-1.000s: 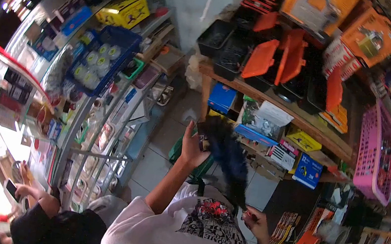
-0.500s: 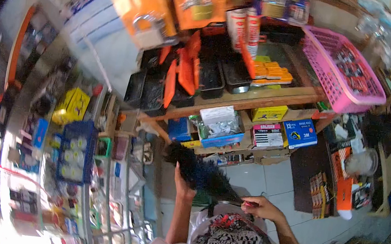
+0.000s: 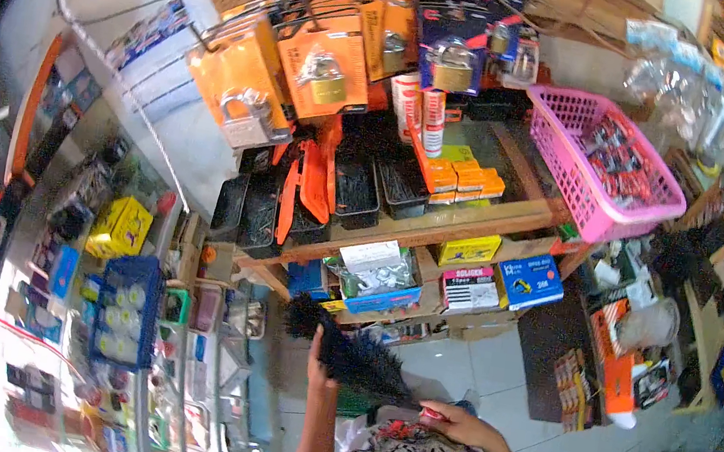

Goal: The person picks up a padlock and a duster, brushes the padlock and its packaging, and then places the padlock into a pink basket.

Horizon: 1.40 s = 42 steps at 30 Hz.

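I hold a dark blue-black feather duster [image 3: 351,358] in front of my chest. My right hand [image 3: 457,422] is closed around its red handle end at the lower right. My left hand [image 3: 321,364] lies flat against the feathers near the duster's bushy tip, fingers pointing up. The duster slants from the handle up to the left, toward a wooden shelf [image 3: 436,225].
The shelf carries black and orange trays [image 3: 330,186], a pink basket [image 3: 607,163], small boxes [image 3: 528,282] and hanging padlock packs [image 3: 326,54]. A glass counter [image 3: 177,357] with a blue crate [image 3: 126,309] stands at left. Grey floor tiles [image 3: 463,365] lie below the shelf.
My view has swung up from the floor and counter toward the shelf and hanging padlocks. The duster stays in both hands, now lower in view; a person at lower left is out of view.
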Each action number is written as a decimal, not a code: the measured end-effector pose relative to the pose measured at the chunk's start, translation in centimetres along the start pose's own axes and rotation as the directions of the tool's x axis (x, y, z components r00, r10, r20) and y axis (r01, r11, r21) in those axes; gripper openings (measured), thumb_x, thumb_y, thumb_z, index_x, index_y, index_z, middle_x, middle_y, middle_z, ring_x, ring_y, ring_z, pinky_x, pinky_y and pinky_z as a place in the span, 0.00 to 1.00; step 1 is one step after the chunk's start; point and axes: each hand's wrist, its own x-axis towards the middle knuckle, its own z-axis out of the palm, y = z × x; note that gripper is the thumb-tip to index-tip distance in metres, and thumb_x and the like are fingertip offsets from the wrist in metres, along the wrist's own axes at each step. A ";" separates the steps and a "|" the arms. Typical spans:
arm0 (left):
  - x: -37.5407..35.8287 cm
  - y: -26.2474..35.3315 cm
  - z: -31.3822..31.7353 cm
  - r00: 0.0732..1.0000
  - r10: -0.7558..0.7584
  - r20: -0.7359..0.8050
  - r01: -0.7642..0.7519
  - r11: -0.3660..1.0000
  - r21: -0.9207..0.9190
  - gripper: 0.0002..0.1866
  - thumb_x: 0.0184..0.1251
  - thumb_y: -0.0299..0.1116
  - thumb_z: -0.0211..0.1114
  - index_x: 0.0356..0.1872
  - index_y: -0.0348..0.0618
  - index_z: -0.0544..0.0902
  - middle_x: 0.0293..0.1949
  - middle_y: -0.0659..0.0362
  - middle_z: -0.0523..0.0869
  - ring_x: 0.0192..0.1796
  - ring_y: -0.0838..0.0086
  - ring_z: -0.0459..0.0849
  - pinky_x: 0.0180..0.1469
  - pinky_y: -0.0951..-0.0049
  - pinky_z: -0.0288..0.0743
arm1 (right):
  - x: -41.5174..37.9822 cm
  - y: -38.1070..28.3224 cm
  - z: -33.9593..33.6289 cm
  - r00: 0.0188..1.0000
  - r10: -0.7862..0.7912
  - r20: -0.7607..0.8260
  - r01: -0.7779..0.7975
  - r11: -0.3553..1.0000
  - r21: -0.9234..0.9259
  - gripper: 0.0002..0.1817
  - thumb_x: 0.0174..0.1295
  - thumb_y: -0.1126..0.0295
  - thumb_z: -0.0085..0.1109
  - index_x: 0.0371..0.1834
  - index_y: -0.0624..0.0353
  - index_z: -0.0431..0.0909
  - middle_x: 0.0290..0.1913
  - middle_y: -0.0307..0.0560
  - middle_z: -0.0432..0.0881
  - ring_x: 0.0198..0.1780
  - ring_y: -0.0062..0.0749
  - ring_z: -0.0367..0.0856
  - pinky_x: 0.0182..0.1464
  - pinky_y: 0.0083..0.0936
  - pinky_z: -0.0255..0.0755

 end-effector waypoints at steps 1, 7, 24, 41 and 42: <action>0.6 0.4 -0.7 0.999 0.012 0.051 -0.011 0.999 -0.033 0.18 0.71 0.42 0.61 0.55 0.43 0.80 0.51 0.59 0.86 0.49 0.66 0.83 0.55 0.63 0.77 | -0.3 0.8 -0.2 0.999 0.011 -0.038 -0.010 0.999 0.051 0.25 0.73 0.56 0.52 0.69 0.55 0.69 0.57 0.50 0.82 0.58 0.32 0.80 0.62 0.30 0.71; 1.0 0.8 3.5 0.998 0.027 -0.058 -0.034 0.993 -0.113 0.19 0.71 0.44 0.59 0.58 0.47 0.76 0.48 0.55 0.85 0.44 0.64 0.83 0.46 0.60 0.80 | -1.5 0.6 -2.8 1.000 -0.019 0.006 0.018 0.995 0.095 0.24 0.72 0.63 0.57 0.69 0.55 0.70 0.51 0.42 0.84 0.49 0.21 0.77 0.56 0.22 0.71; 1.3 -0.2 3.5 0.921 -0.254 0.297 0.309 0.939 -0.153 0.18 0.70 0.38 0.58 0.57 0.43 0.78 0.49 0.55 0.84 0.48 0.61 0.80 0.50 0.58 0.78 | -10.5 -25.2 -8.6 0.051 -0.898 0.438 0.976 0.137 0.167 0.32 0.70 0.53 0.50 0.73 0.57 0.63 0.68 0.56 0.68 0.69 0.48 0.67 0.67 0.41 0.63; -0.1 2.1 -1.9 0.984 -0.084 0.159 0.109 0.982 -0.152 0.19 0.68 0.36 0.58 0.58 0.41 0.75 0.49 0.54 0.83 0.48 0.63 0.82 0.48 0.59 0.78 | -3.3 -20.3 -2.2 0.118 -0.910 0.397 0.862 0.292 0.414 0.42 0.62 0.36 0.54 0.70 0.55 0.66 0.77 0.65 0.53 0.78 0.59 0.50 0.74 0.52 0.49; 0.8 1.8 -2.6 0.976 -0.098 0.196 0.128 0.981 -0.148 0.19 0.70 0.36 0.56 0.59 0.42 0.75 0.50 0.53 0.83 0.48 0.63 0.82 0.47 0.57 0.79 | -3.0 -20.5 -2.4 0.164 -0.887 0.432 0.848 0.351 0.397 0.43 0.61 0.34 0.54 0.70 0.54 0.66 0.77 0.65 0.51 0.78 0.60 0.49 0.74 0.54 0.48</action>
